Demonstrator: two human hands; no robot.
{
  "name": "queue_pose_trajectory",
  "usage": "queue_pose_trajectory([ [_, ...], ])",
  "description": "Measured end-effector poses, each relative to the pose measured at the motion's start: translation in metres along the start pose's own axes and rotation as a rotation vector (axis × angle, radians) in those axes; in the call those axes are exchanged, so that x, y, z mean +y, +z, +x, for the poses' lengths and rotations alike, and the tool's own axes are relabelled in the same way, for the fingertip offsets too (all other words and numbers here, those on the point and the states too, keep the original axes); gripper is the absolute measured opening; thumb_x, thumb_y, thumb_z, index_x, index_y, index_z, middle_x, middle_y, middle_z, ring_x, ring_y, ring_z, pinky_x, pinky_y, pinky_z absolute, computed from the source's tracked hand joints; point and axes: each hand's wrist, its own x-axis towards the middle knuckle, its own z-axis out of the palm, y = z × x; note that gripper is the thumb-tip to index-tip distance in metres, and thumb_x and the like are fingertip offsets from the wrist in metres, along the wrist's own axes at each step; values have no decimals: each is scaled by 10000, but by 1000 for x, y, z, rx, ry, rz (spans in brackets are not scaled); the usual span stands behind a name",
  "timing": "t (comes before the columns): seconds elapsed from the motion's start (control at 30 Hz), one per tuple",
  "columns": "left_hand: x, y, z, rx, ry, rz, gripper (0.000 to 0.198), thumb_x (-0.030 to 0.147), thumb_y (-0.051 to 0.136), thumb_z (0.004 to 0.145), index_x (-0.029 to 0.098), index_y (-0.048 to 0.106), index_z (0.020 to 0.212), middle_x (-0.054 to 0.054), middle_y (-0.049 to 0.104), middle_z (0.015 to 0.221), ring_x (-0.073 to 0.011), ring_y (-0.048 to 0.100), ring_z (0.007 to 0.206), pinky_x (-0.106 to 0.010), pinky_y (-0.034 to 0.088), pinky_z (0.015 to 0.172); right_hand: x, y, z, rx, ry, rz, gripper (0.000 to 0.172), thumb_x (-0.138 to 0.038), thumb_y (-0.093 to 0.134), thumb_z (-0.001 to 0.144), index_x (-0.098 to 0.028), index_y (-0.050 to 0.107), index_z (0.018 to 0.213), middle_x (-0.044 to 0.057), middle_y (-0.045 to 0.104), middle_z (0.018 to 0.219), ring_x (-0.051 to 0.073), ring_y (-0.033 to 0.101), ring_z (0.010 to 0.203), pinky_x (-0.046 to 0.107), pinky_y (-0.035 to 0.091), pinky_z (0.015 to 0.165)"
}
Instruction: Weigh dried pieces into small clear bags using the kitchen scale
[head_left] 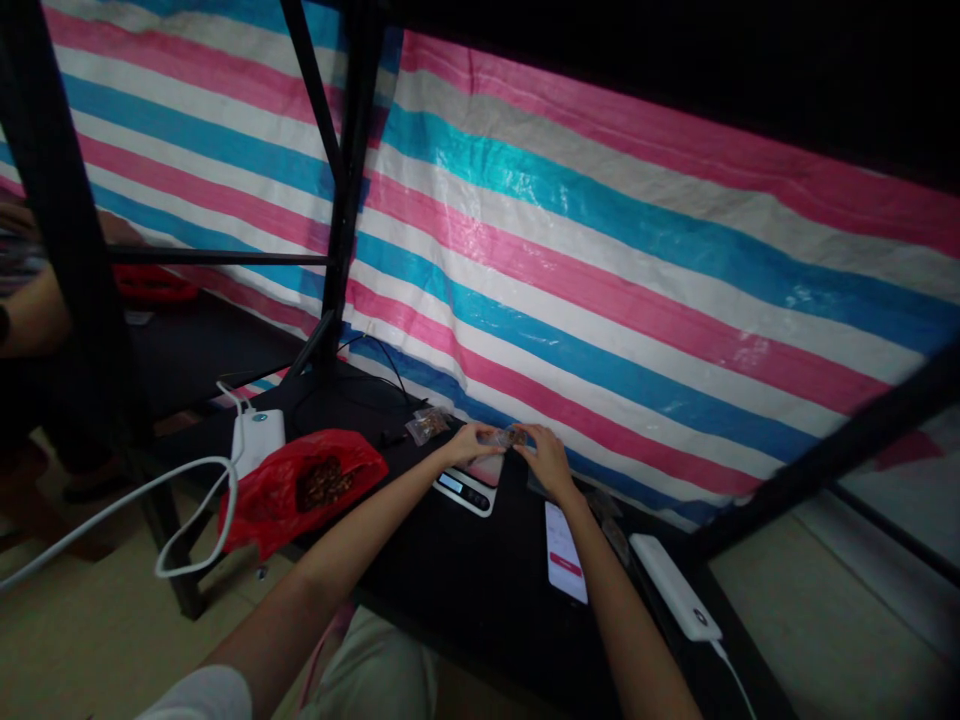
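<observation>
Both hands meet over the back of a black tabletop, gripping a small clear plastic bag [511, 438] with brownish contents. My left hand [471, 444] pinches the bag's left end, above a white digital scale [480, 497] with a lit display. On the bag's right side, the fingers of my right hand [546, 458] are closed on it. Another small clear bag [427, 425] with brown bits lies left of the scale. Further left, a red plastic bag [300, 510] gapes open, showing many small brown pieces [326, 484].
A lit phone [564, 552] lies beneath my right forearm. White power banks with cables stand at the left [259, 440] and right [675, 585]. More clear bags [611, 525] lie by the striped sheet [562, 280]. Black metal posts [346, 200] frame the table; another person's arm [37, 315] is at far left.
</observation>
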Motion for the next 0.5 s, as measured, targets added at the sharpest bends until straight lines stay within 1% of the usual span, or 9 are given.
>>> queue_pose_trajectory([
  [0.1, 6, -1, -2, 1, 11, -123, 502, 408, 684, 634, 78, 629, 1008, -100, 659, 944, -180, 588, 850, -285, 443, 799, -16, -15, 6, -41, -112, -212, 327, -198, 548, 785, -245, 537, 1109, 49, 582, 1070, 210, 484, 998, 334, 338, 817],
  [0.2, 13, -4, -4, -14, -29, -133, 508, 430, 679, 635, 81, 628, 1000, -75, 664, 827, -154, 589, 721, -260, 462, 674, -28, -25, 12, -54, -220, -375, 320, -170, 529, 801, -241, 524, 1113, 59, 570, 1078, 213, 468, 1000, 343, 307, 822],
  [0.27, 18, -5, -5, -28, -46, -130, 517, 438, 674, 638, 84, 623, 1010, -60, 656, 779, -136, 576, 663, -235, 453, 607, -35, -29, 16, -59, -280, -457, 282, -168, 499, 821, -232, 527, 1095, 64, 568, 1068, 218, 463, 991, 353, 297, 821],
  [0.3, 20, -6, -5, -26, -42, -133, 516, 436, 677, 635, 83, 623, 1008, -60, 655, 784, -132, 574, 663, -227, 448, 599, -37, -30, 17, -62, -304, -493, 262, -167, 481, 831, -227, 531, 1082, 67, 569, 1059, 221, 462, 984, 359, 293, 821],
  [0.37, 22, -7, -5, -7, -16, -134, 502, 421, 686, 630, 79, 627, 992, -68, 656, 833, -134, 578, 711, -221, 449, 631, -41, -31, 18, -72, -348, -555, 241, -162, 455, 843, -214, 536, 1064, 74, 570, 1044, 227, 461, 971, 368, 289, 824],
  [0.5, 24, -10, -5, -8, -5, -44, 472, 422, 646, 681, 83, 617, 1008, -71, 662, 869, -156, 590, 773, -245, 458, 699, -41, -30, 17, -72, -407, -648, 274, -140, 445, 838, -183, 519, 1099, 95, 556, 1072, 240, 448, 982, 380, 279, 845],
])
